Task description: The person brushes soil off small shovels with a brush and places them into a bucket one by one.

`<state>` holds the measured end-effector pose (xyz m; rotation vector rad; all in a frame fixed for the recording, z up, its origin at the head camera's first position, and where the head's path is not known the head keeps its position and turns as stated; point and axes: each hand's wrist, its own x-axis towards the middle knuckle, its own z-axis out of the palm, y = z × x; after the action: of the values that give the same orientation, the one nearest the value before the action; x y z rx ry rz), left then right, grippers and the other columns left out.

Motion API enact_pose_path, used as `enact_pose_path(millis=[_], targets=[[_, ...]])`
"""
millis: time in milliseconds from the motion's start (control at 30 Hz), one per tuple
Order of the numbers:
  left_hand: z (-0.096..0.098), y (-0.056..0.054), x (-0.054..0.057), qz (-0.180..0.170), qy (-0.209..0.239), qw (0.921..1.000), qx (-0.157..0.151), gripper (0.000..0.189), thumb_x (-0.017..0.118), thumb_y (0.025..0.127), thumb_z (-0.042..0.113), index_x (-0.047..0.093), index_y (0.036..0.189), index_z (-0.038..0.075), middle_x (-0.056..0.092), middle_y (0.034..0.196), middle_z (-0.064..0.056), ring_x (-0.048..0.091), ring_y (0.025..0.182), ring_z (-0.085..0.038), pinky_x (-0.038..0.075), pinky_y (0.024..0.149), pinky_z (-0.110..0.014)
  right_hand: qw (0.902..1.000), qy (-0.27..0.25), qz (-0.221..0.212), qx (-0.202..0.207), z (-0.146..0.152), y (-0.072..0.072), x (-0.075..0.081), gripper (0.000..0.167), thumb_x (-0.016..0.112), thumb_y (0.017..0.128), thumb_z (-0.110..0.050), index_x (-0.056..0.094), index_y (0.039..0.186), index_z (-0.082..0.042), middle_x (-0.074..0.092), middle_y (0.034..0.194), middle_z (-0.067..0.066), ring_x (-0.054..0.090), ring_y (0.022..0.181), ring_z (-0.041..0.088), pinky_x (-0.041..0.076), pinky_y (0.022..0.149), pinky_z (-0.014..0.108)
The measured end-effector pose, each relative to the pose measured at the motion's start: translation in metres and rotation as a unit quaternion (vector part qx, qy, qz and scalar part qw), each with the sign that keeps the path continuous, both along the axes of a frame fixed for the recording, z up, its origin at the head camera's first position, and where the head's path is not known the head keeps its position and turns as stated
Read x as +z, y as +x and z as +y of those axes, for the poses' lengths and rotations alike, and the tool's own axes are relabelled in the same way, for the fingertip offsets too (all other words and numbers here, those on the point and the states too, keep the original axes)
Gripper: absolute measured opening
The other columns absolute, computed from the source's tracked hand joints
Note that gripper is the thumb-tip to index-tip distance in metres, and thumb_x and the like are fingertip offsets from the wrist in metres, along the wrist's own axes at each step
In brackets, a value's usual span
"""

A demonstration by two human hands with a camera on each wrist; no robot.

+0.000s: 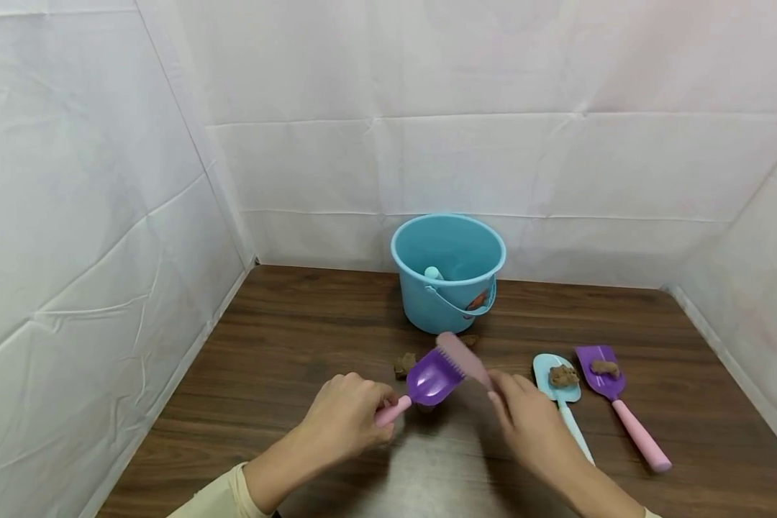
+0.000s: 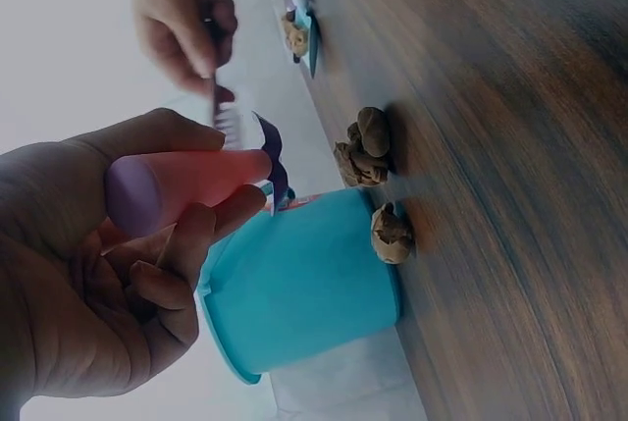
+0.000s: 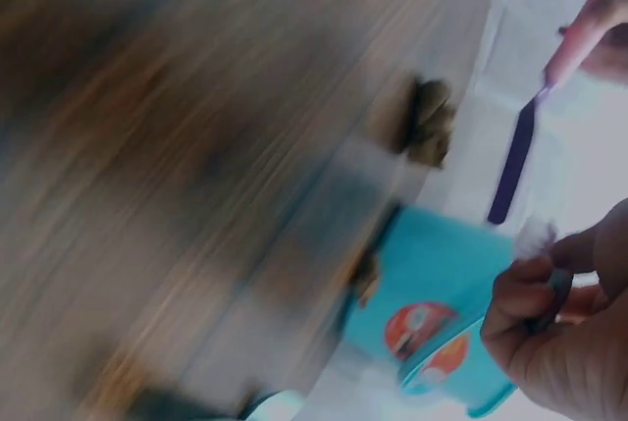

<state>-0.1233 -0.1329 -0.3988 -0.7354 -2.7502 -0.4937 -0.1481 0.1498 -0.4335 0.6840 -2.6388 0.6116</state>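
Note:
My left hand (image 1: 350,414) grips the pink handle of a small purple toy shovel (image 1: 432,380), its scoop held above the table. The left wrist view shows the pink handle (image 2: 191,185) between thumb and fingers. In my right hand (image 1: 524,421) is a small pink toothed rake (image 1: 461,357), its teeth at the scoop's right edge in the head view. Under and behind the shovel lie brown lumps (image 2: 365,146), with another lump (image 2: 392,235) by the bucket's base. The right wrist view is blurred, and my fingers (image 3: 515,308) partly hide the rake there.
A blue bucket (image 1: 421,306) stands at the back, a pale blue handle end (image 1: 432,273) showing inside. To the right lie a light blue shovel (image 1: 544,367) and a second purple shovel (image 1: 592,354), each bearing a brown lump. White cloth walls (image 1: 311,165) border the table.

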Motion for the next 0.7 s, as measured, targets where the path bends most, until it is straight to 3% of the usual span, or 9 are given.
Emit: enact_pose_path(millis=[133, 200, 267, 367, 567, 700], targets=[[0.001, -0.001, 0.000, -0.001, -0.007, 1.0000, 0.004, 0.008, 0.081, 0.077, 0.021, 0.074, 0.075, 0.022, 0.058, 0.060, 0.017, 0.043, 0.050, 0.001, 0.040, 0.048, -0.021, 0.9971, 0.011, -0.045, 0.061, -0.012, 0.013, 0.002, 0.027, 0.067, 0.097, -0.014, 0.067, 0.123, -0.006, 0.060, 0.090, -0.006, 0.054, 0.074, 0.002, 0.050, 0.064, 0.026], [0.002, -0.001, 0.000, 0.002, -0.012, 0.9999, 0.005, 0.010, 0.082, 0.073, 0.020, 0.072, 0.073, 0.022, 0.057, 0.059, 0.018, 0.043, 0.050, 0.001, 0.040, 0.048, -0.021, 0.9951, 0.022, -0.068, 0.069, -0.014, 0.016, 0.003, 0.028, 0.068, 0.097, -0.015, 0.068, 0.124, -0.007, 0.053, 0.084, -0.010, 0.045, 0.067, -0.001, 0.044, 0.059, 0.022], [0.003, -0.001, 0.000, 0.003, -0.014, 0.9999, 0.006, 0.013, 0.082, 0.068, 0.017, 0.071, 0.072, 0.022, 0.056, 0.058, 0.018, 0.043, 0.050, 0.001, 0.039, 0.048, -0.021, 0.9943, 0.031, -0.083, 0.058, -0.015, 0.017, 0.004, 0.030, 0.069, 0.097, -0.015, 0.069, 0.126, -0.007, 0.046, 0.078, -0.010, 0.037, 0.061, -0.001, 0.038, 0.054, 0.020], [0.005, 0.000, 0.000, 0.009, -0.012, 0.9999, 0.003, 0.011, 0.082, 0.071, 0.017, 0.073, 0.073, 0.022, 0.055, 0.058, 0.018, 0.041, 0.049, 0.001, 0.038, 0.047, -0.020, 0.9955, 0.040, -0.078, 0.034, -0.011, 0.014, 0.004, 0.033, 0.071, 0.095, -0.013, 0.070, 0.127, -0.007, 0.041, 0.073, -0.009, 0.033, 0.058, 0.001, 0.035, 0.051, 0.020], [0.005, 0.002, 0.000, 0.009, -0.008, 0.9999, 0.005, 0.005, 0.081, 0.075, 0.018, 0.076, 0.076, 0.020, 0.057, 0.058, 0.016, 0.041, 0.049, 0.001, 0.037, 0.046, -0.018, 0.9981, 0.050, -0.035, -0.009, 0.001, -0.001, -0.002, 0.032, 0.071, 0.094, -0.013, 0.071, 0.124, -0.003, 0.052, 0.076, -0.004, 0.040, 0.059, 0.003, 0.039, 0.052, 0.023], [0.003, 0.003, -0.001, 0.003, 0.002, 1.0000, 0.002, 0.005, 0.081, 0.078, 0.018, 0.076, 0.076, 0.019, 0.057, 0.058, 0.015, 0.040, 0.048, 0.002, 0.035, 0.046, -0.017, 0.9980, 0.042, -0.029, -0.038, 0.007, -0.007, -0.003, 0.031, 0.067, 0.097, -0.014, 0.069, 0.125, 0.000, 0.058, 0.081, 0.002, 0.045, 0.061, 0.007, 0.043, 0.054, 0.027]])
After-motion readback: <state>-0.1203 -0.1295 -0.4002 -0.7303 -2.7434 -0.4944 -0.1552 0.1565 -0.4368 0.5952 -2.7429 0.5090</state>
